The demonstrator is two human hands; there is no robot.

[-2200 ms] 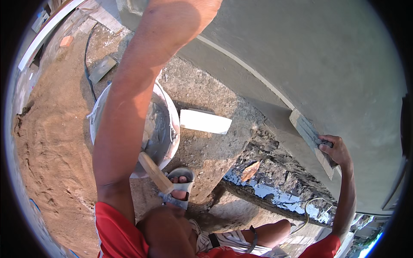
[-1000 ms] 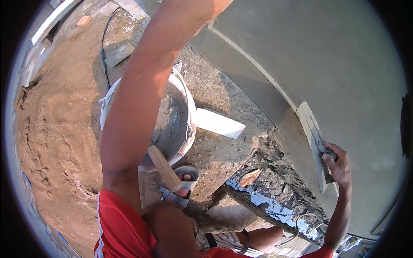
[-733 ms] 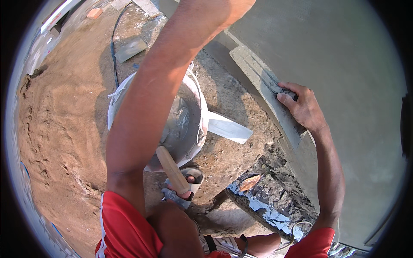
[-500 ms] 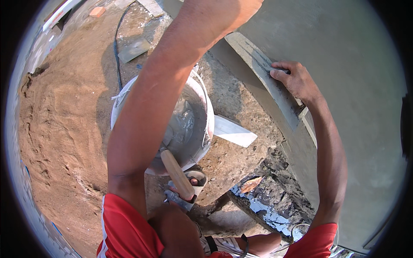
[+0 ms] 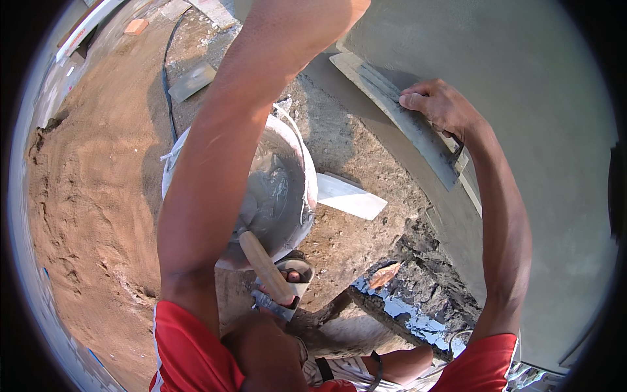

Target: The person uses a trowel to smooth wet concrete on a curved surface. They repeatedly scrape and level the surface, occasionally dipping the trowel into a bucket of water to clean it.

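My right hand [image 5: 444, 111] is closed round the handle of a long, flat plastering trowel [image 5: 392, 98], seen side-on. The trowel's blade lies along the lower part of a smooth grey plastered wall [image 5: 522, 130]. My left arm stretches up across the picture, and only the edge of my left hand [image 5: 343, 10] shows at the top. Its fingers are out of the frame. Below that arm stands a white bucket [image 5: 308, 170] of wet grey mortar [image 5: 277, 179]. A wooden-handled tool [image 5: 264, 264] leans in it, its head sunk in the mix.
A pale flat board [image 5: 353, 197] lies beside the bucket, and a grey plate [image 5: 192, 81] rests near a dark cable [image 5: 167, 85]. Sand [image 5: 98, 196] covers the left side. At the wall's foot are dark rubble and a brown leaf [image 5: 384, 276]. My sandalled foot [image 5: 294, 276] is by the bucket.
My left arm has shifted left at its upper end. The right hand has turned a little on the trowel handle, and the trowel has tilted slightly. The whole view has drifted a little.
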